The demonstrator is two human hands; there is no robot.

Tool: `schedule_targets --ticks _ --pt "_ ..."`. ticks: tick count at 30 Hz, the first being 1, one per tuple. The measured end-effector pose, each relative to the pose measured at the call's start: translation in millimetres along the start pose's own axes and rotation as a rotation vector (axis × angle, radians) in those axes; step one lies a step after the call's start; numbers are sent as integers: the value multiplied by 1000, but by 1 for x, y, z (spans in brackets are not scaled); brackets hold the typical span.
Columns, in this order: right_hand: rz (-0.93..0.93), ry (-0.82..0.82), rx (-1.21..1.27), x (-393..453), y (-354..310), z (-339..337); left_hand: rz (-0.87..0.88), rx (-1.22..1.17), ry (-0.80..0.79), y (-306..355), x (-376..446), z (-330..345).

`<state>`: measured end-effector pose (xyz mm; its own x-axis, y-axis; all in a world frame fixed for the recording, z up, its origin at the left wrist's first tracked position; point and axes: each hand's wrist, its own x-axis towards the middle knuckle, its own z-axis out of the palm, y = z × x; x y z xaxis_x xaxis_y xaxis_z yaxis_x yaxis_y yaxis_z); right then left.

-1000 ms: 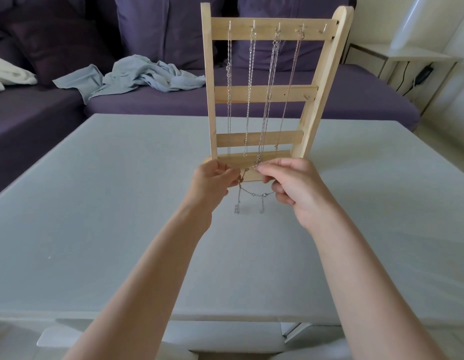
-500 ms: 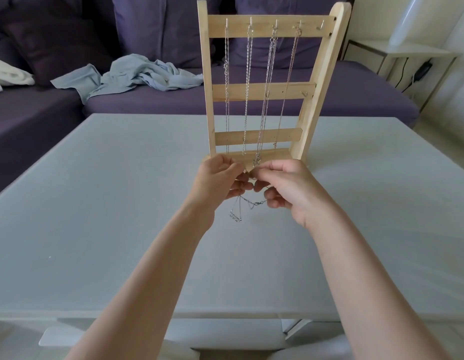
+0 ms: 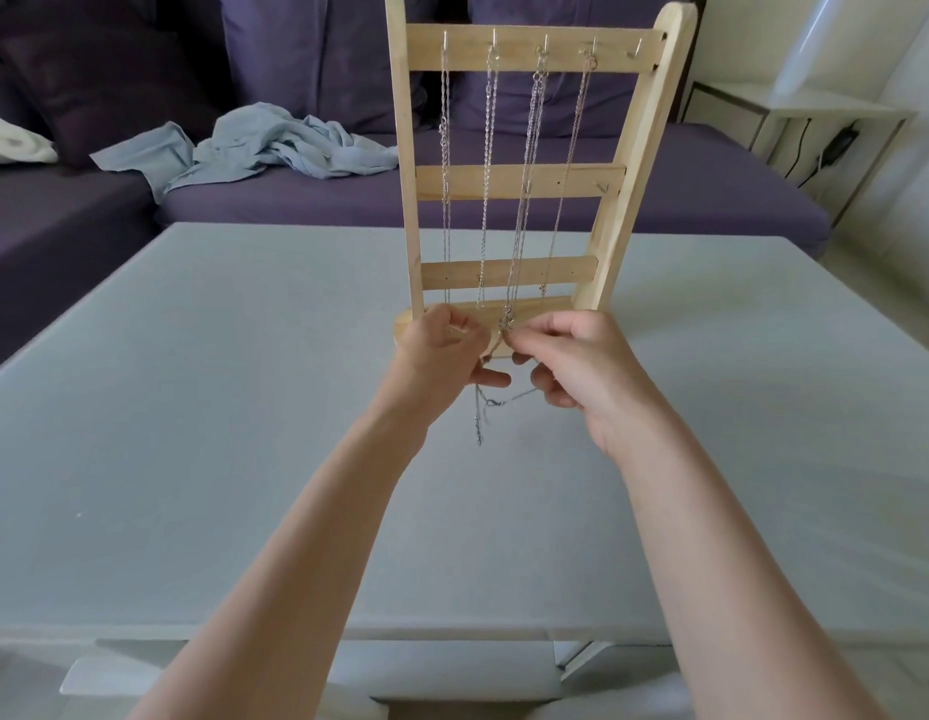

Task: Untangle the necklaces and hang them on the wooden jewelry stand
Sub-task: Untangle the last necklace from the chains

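Necklaces first: a loose silver chain (image 3: 496,405) dangles in the air just in front of the wooden jewelry stand (image 3: 524,179), strung between both hands with a short tail dropping toward the bench (image 3: 192,433). Both forearms reach in from the near edge, bare, angled inward so the hands meet right at the foot of the stand. Left hand (image 3: 441,356) is knuckles up, fingers curled in and pinching the chain on its side, one fingertip poking out toward the other hand. Right hand (image 3: 581,366) mirrors it, fingers (image 3: 524,341) bunched tight and pinching the chain right where a small knot of links sits against the stand's base. The exact tangle between the two hands is too fine to read.

Behind the hands, the stand rises upright on the pale grey bench, leaning a little in this wide view. Four hanging necklaces (image 3: 522,163) fall from hooks on its top rail, straight down past the middle and lower rails; the hook at the far right end holds nothing.

Beyond the stand, a purple sofa (image 3: 711,200) runs along the back, a crumpled light-blue cloth (image 3: 275,148) on its seat to the stand's left. A white side table (image 3: 826,116) stands to the stand's right, a dark cable hanging by it.
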<state>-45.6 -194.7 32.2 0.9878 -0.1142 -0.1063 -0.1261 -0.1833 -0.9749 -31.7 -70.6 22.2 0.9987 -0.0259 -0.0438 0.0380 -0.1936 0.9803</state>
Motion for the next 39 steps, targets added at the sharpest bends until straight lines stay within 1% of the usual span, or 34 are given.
schedule_targets --ticks 2,6,14,18,20,24,26,28,30,33,35,39 --pt "-8 35 19 2 0 -3 3 43 4 0 1 -2" --pt "-40 46 11 3 0 -5 -6 86 -1 -3 -1 -3" --pt "-61 88 -73 3 2 -4 -72 -33 16 -2 -2 -4" --pt "-34 86 -112 5 4 -3 -69 13 24 -3 -2 -5" --pt "-4 65 -113 6 3 -3 -97 -96 12 -3 -2 -7" --pt "45 6 -92 5 2 -3 -216 -458 -32 0 -2 -12" --pt "45 5 -107 5 2 -1 -235 -547 -46 2 -2 -11" --pt "33 10 -93 4 2 -1 -232 -578 -53 4 -3 -9" --pt "17 9 -60 3 0 -1 -219 -527 -53 4 -4 -9" --pt "-6 9 -24 2 -1 -1 -197 -278 -49 1 -4 -8" --pt "-14 14 1 2 -2 -1 -195 -141 -79 -1 -5 -6" --pt "-13 11 63 0 -2 -3 -199 2 -150 -3 -7 -2"
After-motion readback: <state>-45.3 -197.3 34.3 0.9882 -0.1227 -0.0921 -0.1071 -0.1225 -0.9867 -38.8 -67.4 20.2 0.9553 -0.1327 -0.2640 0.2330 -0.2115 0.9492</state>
